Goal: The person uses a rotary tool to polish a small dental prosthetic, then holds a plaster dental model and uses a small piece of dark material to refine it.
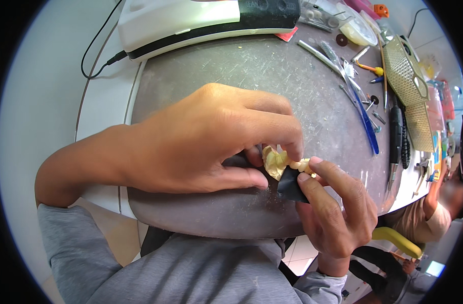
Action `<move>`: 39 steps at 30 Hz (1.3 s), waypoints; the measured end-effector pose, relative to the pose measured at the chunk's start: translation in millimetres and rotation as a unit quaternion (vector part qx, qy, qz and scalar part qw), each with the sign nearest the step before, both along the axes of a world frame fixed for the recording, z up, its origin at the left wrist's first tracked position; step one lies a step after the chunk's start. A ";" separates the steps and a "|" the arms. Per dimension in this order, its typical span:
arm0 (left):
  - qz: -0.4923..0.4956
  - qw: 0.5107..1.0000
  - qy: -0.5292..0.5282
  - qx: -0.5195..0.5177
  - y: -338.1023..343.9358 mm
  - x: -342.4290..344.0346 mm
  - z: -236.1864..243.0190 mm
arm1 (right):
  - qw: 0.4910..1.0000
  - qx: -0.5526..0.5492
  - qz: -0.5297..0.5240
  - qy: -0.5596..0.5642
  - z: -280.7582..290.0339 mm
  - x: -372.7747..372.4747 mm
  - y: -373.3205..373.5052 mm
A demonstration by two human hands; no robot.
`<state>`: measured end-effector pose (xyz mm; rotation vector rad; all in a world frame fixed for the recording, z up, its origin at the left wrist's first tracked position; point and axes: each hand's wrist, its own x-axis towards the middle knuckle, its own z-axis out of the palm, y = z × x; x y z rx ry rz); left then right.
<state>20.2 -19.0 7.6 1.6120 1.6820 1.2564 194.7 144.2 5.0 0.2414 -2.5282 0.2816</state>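
My left hand (pixel 226 126) reaches in from the left, its fingers curled over a small yellowish dental cast (pixel 275 163). Its thumb lies stretched along the near side of the cast. A row of tooth-shaped pieces (pixel 301 165) juts out to the right of the cast, between both hands' fingertips. Pinched between thumb and finger of my right hand (pixel 338 207) is a small black piece of sheet, likely sandpaper (pixel 291 187), touching the near side of the teeth. Whether the teeth are joined to the cast is hidden by the fingers.
A white and black machine (pixel 191 30) stands at the back of the grey work board (pixel 191 213). To the right lie a blue-handled brush (pixel 365 124), several slim tools, a black rotary handpiece (pixel 395 131) and a woven basket (pixel 404 66). Another person (pixel 424 218) sits at far right.
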 end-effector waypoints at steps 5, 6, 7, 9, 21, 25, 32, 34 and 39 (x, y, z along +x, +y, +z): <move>0.021 0.997 0.072 0.033 0.3 4.6 -6.0 | 1.000 0.000 0.001 -0.005 1.1 1.1 -0.5; 0.020 0.996 0.075 0.039 0.9 4.7 -6.9 | 1.000 -0.002 0.001 -0.008 1.5 1.4 -0.2; 0.019 0.996 0.079 0.046 1.3 4.8 -7.4 | 1.000 -0.004 0.001 -0.011 1.9 1.9 0.0; 0.023 0.995 0.079 0.052 2.1 6.0 -8.5 | 1.000 -0.010 0.000 -0.018 3.5 3.2 -0.5; 0.028 0.991 0.111 0.069 2.4 7.7 -8.5 | 0.997 -0.067 -0.030 0.002 -6.5 -0.2 2.1; 0.022 0.994 0.093 0.059 2.2 5.7 -8.3 | 0.998 -0.052 -0.020 -0.028 -6.1 -2.7 5.0; 0.013 0.993 0.101 0.054 3.0 4.0 -6.3 | 0.998 -0.056 -0.018 -0.038 -3.4 -5.0 4.4; 0.010 0.994 0.086 0.060 2.9 3.8 -6.4 | 0.997 -0.073 -0.017 -0.024 -5.8 -5.9 5.5; 0.008 0.996 0.067 0.058 2.7 2.3 -6.4 | 0.996 -0.086 -0.005 -0.018 -7.9 -5.6 5.6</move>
